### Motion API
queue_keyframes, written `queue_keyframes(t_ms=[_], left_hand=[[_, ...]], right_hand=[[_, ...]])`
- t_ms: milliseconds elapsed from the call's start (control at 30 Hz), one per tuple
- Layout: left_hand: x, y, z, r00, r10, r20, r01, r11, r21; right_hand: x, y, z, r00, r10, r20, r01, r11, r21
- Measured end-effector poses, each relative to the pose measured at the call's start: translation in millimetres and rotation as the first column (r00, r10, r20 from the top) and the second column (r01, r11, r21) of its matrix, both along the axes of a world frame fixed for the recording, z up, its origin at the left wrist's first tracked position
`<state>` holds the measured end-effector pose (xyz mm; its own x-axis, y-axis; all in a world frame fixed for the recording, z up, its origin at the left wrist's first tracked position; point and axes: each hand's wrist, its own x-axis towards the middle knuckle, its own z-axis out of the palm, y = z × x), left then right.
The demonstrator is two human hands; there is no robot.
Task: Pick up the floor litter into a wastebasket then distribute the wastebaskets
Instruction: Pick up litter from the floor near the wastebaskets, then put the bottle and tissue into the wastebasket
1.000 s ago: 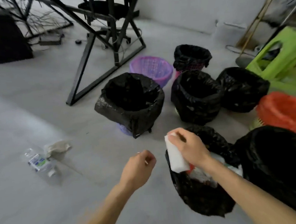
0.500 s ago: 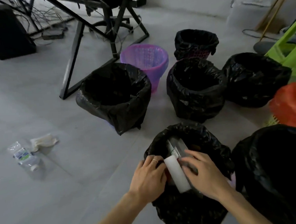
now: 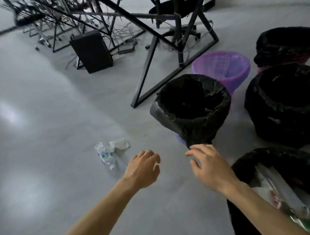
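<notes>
A crushed clear plastic bottle (image 3: pixel 106 157) with a blue-green label lies on the grey floor beside a crumpled white tissue (image 3: pixel 119 144). My left hand (image 3: pixel 144 169) hovers just right of the bottle, fingers loosely curled, holding nothing. My right hand (image 3: pixel 209 165) is spread open and empty, left of the nearest black-bagged wastebasket (image 3: pixel 278 157), which holds white and clear litter. Another black-bagged wastebasket (image 3: pixel 192 119) stands just beyond my right hand.
A bare purple mesh wastebasket (image 3: pixel 223 67) and two more black-bagged ones (image 3: pixel 283 108) (image 3: pixel 285 44) stand at the right. Black metal table legs (image 3: pixel 148 71), a black box (image 3: pixel 91 50), cables and an office chair base fill the back. Open grey floor lies to the left.
The white piece my hands were pressing into the nearest wastebasket has been let go there. Both hands came out empty and moved left toward the bottle; the view turned left.
</notes>
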<state>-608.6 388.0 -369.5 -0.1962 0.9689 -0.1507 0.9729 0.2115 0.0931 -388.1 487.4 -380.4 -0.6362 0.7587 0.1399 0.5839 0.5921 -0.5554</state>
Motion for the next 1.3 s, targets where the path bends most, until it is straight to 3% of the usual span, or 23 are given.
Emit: queue_keyframes(t_ms=[100,200,400,500,600,900,1033,1200,1300], left_hand=[[-95,-31,-20,0.977,0.213,-0.002,-0.211,0.971,-0.108],[-185,-61,-58,0.896,0.443,0.032,-0.426,0.879,-0.216],[-288,-75,-132,0.697,0.687,0.207,-0.617,0.721,-0.316],[-311,-58,-155,0.638,0.689,0.346,-0.646,0.722,-0.248],[-325,-38,-173,0.653,0.627,0.426,-0.613,0.767,-0.189],[-341,-19,-207,0.761,0.547,0.349,-0.519,0.836,-0.179],[-345,-19,-209,0.743,0.545,0.389,-0.513,0.836,-0.194],[-347,-21,-208,0.643,0.559,0.523,-0.534,0.817,-0.216],[-346,-22,-204,0.628,0.557,0.544,-0.520,0.820,-0.238]], right_hand=[[-86,-7,-21,0.997,0.079,0.026,-0.078,0.997,-0.014],[-170,-17,-53,0.970,0.164,0.181,-0.142,0.981,-0.130],[-287,-23,-116,0.869,0.273,0.413,-0.152,0.941,-0.303],[-336,-18,-141,0.825,0.274,0.494,-0.112,0.936,-0.333],[-384,-11,-157,0.785,0.275,0.556,-0.083,0.935,-0.345],[-470,14,-190,0.755,0.306,0.580,-0.186,0.948,-0.259],[-457,6,-230,0.703,0.319,0.635,-0.175,0.944,-0.281],[-418,-5,-228,0.717,0.224,0.660,-0.086,0.968,-0.235],[-386,-11,-228,0.778,0.143,0.611,-0.072,0.988,-0.140]])
